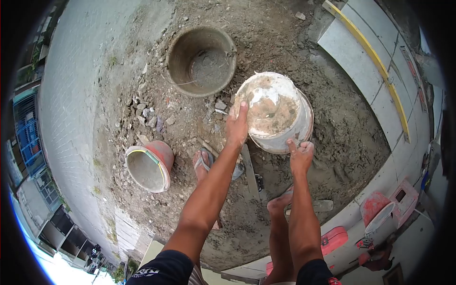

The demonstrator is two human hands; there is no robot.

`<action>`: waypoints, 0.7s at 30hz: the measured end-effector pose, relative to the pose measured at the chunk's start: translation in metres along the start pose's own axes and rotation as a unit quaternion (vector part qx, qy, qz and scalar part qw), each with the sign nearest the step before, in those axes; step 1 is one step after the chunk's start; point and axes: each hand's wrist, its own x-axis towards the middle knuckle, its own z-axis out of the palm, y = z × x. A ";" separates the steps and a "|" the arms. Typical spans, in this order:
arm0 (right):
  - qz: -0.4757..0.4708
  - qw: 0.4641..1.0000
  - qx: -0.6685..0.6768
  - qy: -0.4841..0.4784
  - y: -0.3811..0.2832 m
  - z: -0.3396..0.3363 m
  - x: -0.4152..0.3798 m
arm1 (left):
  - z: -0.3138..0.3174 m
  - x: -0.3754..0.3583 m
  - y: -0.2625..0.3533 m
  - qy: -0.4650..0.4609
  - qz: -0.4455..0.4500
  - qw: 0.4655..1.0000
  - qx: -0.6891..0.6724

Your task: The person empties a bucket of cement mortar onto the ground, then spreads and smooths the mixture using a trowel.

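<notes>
Both my hands hold a white, mortar-stained bucket (278, 111), tipped so that its dirty round bottom faces me and its mouth points down and away. My left hand (236, 126) grips the bottom edge on the left, thumb on top. At the lower right side, my right hand (300, 156) has its fingers closed on the bucket near the rim. Wet grey mortar (351, 128) lies spread on the ground beneath and to the right of the bucket. What is inside the bucket is hidden.
A large round tub (175, 59) with grey residue stands beyond the bucket. A red bucket (166, 159) lies tilted at left near rubble (147, 114). Pale tiles (342, 52) carry a yellow level (365, 45) at right. Red cases (334, 240) sit lower right.
</notes>
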 end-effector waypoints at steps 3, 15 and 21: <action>-0.055 0.996 0.060 0.032 -0.042 -0.018 0.002 | 0.007 -0.020 0.060 -0.009 0.045 0.998 -0.032; 0.033 0.989 0.138 -0.034 0.014 0.038 0.017 | -0.021 -0.085 0.084 0.013 0.117 0.989 0.086; -0.119 0.992 0.019 0.020 -0.021 0.025 -0.050 | -0.058 -0.072 -0.035 -0.009 -0.198 0.980 -0.024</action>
